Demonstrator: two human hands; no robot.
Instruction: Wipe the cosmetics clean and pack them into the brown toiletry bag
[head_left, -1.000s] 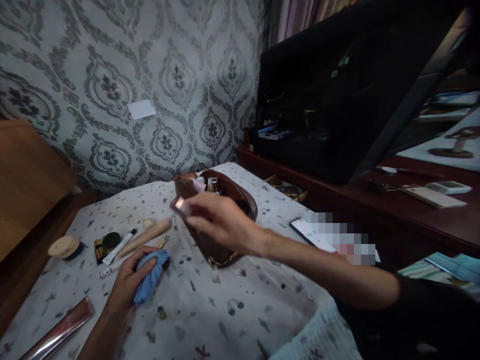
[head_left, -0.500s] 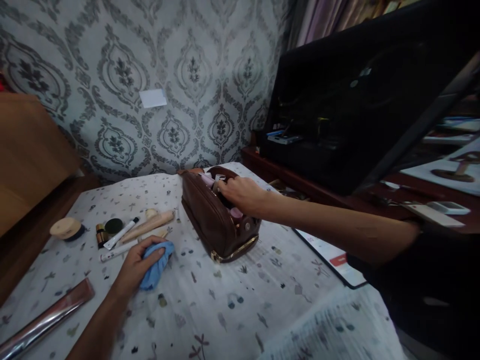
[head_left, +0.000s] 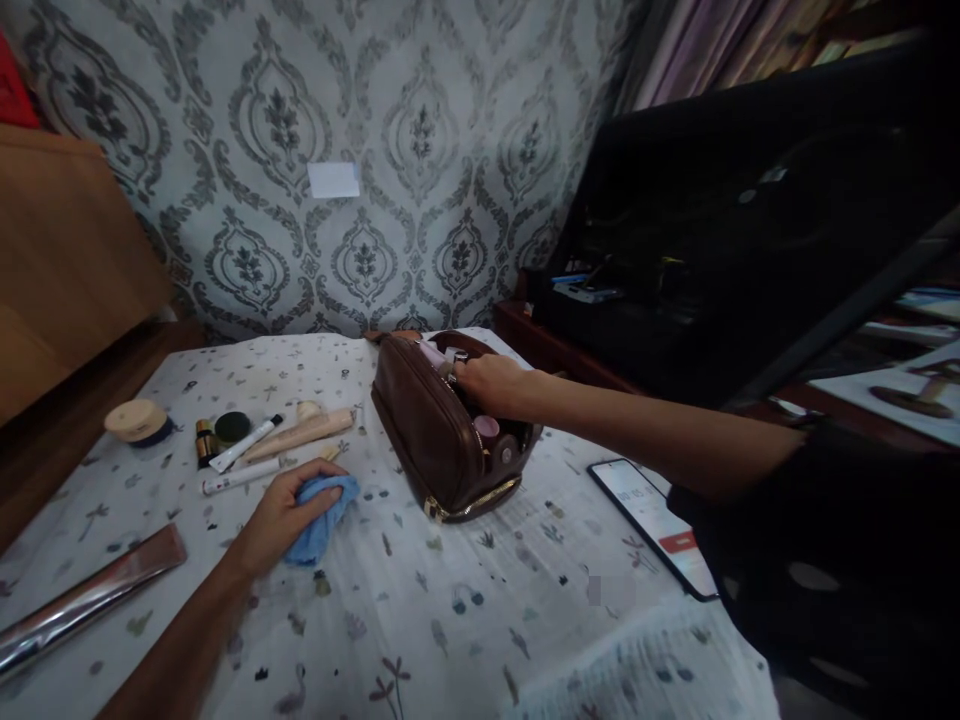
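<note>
My left hand (head_left: 289, 510) is closed around a crumpled blue cloth (head_left: 321, 530) low over the patterned sheet. In front of me stands a brown cosmetic bag (head_left: 427, 430), unzipped, with a pink round-ended item (head_left: 487, 428) and a pale tube (head_left: 430, 354) showing inside. My right hand (head_left: 495, 385) reaches into the opening; its fingertips are hidden in the bag, so what they hold cannot be made out. Left of the bag lie a beige tube (head_left: 304, 432), a small white tube (head_left: 245, 444), a white pen-like stick (head_left: 240, 476), a dark-lidded jar (head_left: 232, 428) and a gold-and-black bottle (head_left: 205, 442).
A beige-lidded jar (head_left: 139, 422) sits at the far left, and a shiny pink tube (head_left: 90, 598) lies nearer me. A phone (head_left: 652, 525) rests by the right edge of the sheet (head_left: 450, 650). Behind it stands a large black screen (head_left: 735, 240).
My right hand has gone from above the bag's left side, with a small item in its fingers, down into the opening. My left hand keeps the cloth. The view has shifted.
</note>
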